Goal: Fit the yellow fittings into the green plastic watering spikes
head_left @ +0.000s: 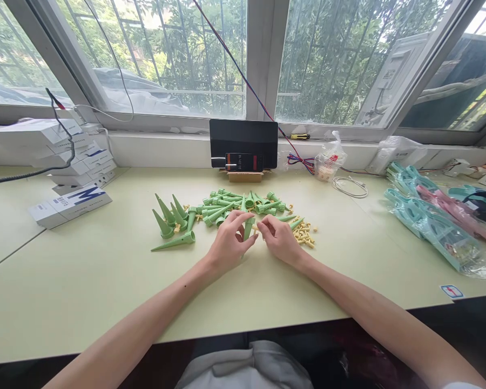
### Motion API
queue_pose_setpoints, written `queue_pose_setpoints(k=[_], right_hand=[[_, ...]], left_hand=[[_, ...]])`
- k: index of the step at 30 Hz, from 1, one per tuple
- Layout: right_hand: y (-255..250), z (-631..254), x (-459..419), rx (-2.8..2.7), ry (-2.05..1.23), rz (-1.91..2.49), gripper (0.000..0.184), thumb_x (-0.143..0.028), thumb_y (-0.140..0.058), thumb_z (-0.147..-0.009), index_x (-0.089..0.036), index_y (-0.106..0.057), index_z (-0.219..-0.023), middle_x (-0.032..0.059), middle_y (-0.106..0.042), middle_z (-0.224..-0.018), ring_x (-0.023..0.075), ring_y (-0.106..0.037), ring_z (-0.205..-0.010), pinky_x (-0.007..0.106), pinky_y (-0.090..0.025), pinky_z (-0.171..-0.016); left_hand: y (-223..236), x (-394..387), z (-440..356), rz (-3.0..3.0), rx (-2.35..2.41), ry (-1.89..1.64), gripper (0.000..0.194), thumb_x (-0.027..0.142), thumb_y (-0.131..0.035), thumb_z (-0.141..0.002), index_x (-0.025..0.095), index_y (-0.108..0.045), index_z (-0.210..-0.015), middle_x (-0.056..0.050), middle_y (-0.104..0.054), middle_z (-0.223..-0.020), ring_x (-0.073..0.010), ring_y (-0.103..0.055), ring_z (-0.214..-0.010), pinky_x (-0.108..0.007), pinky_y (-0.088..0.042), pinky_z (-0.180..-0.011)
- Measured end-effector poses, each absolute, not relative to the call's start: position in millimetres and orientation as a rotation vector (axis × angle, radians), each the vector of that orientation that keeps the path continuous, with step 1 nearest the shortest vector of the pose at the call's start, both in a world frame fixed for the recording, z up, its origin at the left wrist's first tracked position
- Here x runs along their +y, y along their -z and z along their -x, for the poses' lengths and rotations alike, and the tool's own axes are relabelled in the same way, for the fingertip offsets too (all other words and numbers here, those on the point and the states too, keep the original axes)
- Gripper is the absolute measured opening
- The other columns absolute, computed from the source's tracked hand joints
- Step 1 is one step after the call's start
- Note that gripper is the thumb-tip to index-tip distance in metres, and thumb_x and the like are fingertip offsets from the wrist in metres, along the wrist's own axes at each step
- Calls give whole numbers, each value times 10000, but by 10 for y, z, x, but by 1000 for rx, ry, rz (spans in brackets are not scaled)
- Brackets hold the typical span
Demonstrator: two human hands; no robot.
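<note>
My left hand is closed around a green plastic spike, its fingers on either side of the wide end. Close beside it, my right hand pinches a small cream plastic plug against or near the spike's side; whether it is inserted cannot be seen. Beyond both hands lies a heap of green spikes. Several more spikes stand on their wide ends to the left, with one spike lying in front of them. A pile of cream plugs is just right of my right hand.
A phone leans on a black tablet at the back. White boxes are stacked on the left. Bagged teal and pink items lie on the right. A white cable and a plastic bag sit near the window ledge.
</note>
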State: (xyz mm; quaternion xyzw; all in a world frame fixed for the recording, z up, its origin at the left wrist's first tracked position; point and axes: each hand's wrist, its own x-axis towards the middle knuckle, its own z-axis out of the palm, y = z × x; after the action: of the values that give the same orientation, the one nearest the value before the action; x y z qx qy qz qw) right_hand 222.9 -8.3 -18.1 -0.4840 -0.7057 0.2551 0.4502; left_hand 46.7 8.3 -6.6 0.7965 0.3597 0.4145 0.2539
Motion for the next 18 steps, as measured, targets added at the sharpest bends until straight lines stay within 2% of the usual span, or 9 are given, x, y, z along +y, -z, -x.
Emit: queue_pose_setpoints(k=[5, 12, 18], right_hand=[[181, -2233, -76, -1755, -629, 1194, 376, -461, -407, -996, -203, -460, -728, -29, -502, -592, 119, -431, -517, 255, -340, -541], [189, -2232, -80, -1828, -612, 1142, 354, -472, -478, -963, -186, -554, -769, -27, -494, -602, 116, -395, -535, 259, -317, -540], [202, -2239, -67, -1873, -620, 1120, 378, -469, -471, -964, -189, -505, -713, -33, -463, -591, 110, -374, -539, 258, -290, -535]], left_hand=[[73, 79, -469, -2171, 978, -1122, 330, 225, -638, -853, 237, -598, -1180, -52, -529, -1102, -48, -496, -609, -182, -528, -486], [58, 93, -470, -2185, 1003, -1159, 304, 225, -623, -857, 229, -602, -1160, -52, -542, -1079, -49, -500, -601, -176, -516, -470], [75, 106, -458, -2195, 1004, -1158, 321, 202, -619, -847, 228, -599, -1166, -55, -541, -1094, -52, -506, -618, -170, -517, -475]])
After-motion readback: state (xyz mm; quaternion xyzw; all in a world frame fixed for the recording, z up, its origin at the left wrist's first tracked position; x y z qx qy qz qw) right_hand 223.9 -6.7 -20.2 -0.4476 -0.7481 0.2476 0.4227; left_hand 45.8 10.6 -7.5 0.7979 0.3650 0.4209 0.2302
